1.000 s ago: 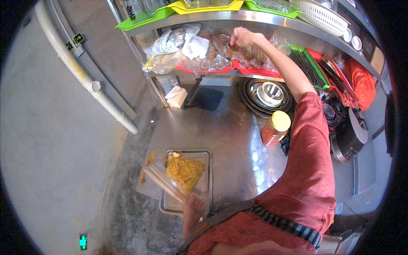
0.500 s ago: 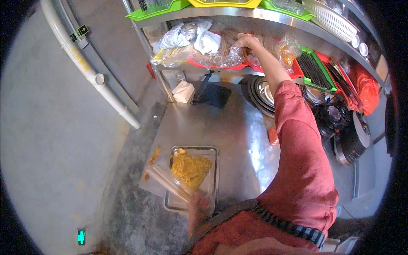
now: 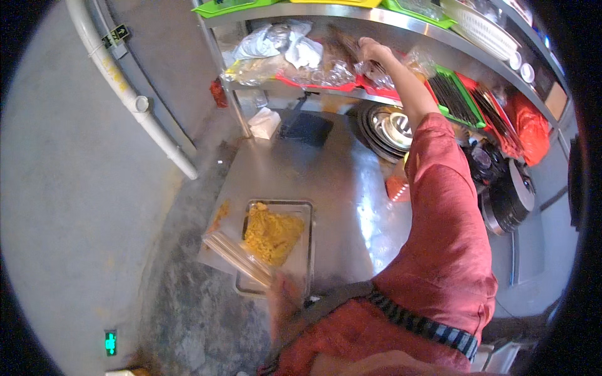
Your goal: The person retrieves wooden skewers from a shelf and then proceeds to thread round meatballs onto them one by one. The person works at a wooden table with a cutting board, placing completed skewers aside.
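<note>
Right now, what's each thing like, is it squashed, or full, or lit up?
Left hand: closed around wrapped sticks
Right hand: at the brown sticks, grip unclear
Metal tray: flat on the table, partly filled
Yellow food: heaped in the tray
White bags: crumpled
Metal bowls: nested
Green sign: lit

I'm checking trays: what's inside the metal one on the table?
Yellow, noodle-like food lies in the metal tray. The left hand and its bundle of sticks cover part of it; anything beneath is hidden.

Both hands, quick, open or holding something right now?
Left hand: closed, holding a bundle of pale sticks.
Right hand: by brown sticks; grip can't be told.
</note>
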A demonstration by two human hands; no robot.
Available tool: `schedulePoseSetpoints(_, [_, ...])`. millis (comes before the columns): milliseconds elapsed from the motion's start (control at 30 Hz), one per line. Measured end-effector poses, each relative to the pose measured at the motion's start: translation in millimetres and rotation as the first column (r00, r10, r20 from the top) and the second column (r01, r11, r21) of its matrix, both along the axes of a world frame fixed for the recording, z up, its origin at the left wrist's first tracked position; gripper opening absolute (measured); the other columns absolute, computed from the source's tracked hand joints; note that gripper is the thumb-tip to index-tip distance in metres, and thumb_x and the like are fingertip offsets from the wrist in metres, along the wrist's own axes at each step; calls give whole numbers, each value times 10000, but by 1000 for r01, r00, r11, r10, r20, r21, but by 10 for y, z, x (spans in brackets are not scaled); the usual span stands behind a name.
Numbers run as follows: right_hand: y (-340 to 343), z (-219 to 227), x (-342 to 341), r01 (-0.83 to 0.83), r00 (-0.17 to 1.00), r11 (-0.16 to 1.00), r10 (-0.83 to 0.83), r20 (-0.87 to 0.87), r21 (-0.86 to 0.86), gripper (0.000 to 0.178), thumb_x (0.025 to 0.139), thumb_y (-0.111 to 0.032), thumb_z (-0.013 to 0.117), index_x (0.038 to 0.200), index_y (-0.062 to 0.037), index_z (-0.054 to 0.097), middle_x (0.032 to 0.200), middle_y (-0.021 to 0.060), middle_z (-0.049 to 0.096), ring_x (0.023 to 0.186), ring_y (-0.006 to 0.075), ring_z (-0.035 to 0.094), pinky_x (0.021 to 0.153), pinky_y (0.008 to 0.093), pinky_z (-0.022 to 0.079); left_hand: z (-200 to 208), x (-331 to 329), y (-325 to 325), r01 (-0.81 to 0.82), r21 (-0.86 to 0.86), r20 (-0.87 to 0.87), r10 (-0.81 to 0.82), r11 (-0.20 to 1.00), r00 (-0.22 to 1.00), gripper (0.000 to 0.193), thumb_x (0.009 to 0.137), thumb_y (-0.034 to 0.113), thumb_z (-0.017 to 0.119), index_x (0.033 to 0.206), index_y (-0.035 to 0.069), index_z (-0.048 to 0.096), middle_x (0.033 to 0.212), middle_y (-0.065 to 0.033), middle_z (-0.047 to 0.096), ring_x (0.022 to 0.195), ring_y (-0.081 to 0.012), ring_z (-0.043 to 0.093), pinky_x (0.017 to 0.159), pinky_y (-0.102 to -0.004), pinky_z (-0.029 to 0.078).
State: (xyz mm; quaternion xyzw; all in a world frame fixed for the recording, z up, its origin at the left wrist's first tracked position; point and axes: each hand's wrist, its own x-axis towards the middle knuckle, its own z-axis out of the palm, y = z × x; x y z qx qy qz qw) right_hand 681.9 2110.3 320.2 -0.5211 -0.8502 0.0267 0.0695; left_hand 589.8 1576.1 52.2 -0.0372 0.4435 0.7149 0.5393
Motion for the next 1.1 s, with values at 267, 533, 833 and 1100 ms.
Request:
schedulePoseSetpoints(267, [-1058, -874, 1202, -504, 250, 770, -305, -919, -392, 330, 673, -71, 593, 970, -9, 461, 806, 63, 531, 678, 104, 523, 511, 222, 455, 68, 80, -2, 139, 45, 39, -140, 989, 989, 309, 842, 330, 463, 624, 134, 364, 514, 28, 302, 446, -107, 303, 414, -238, 264])
schedulePoseSetpoints(533, [-3646, -2458, 2061, -482, 120, 432, -829, -546, -762, 496, 603, -146, 635, 1053, -42, 454, 829, 61, 521, 812, 192, 504, 703, 334, 461, 117, 603, 653, 546, -5, -45, -545, 838, 837, 293, 835, 294, 486, 620, 127, 376, 533, 35, 304, 464, -83, 293, 420, -230, 264])
schedulePoseSetpoints(833, [-4158, -3212, 2040, -834, 338, -133, -891, -304, -535, 474, 851, -419, 291, 1050, -27, 470, 766, 115, 578, 583, 216, 569, 536, 282, 484, -341, 1293, 949, 657, -277, -333, -712, 701, 618, 167, 717, 156, 642, 701, 23, 541, 537, -21, 496, 440, -108, 447, 378, -247, 340])
schedulePoseSetpoints(1100, [-4069, -3036, 2116, -634, 502, -198, -841, -202, -748, 400, 831, -319, 431, 1069, 2, 457, 838, 149, 593, 664, 236, 596, 559, 339, 494, -613, 1423, 837, 717, -349, -344, -794, 604, 501, 106, 700, 87, 614, 665, 12, 549, 553, -24, 510, 455, -105, 457, 383, -238, 344])
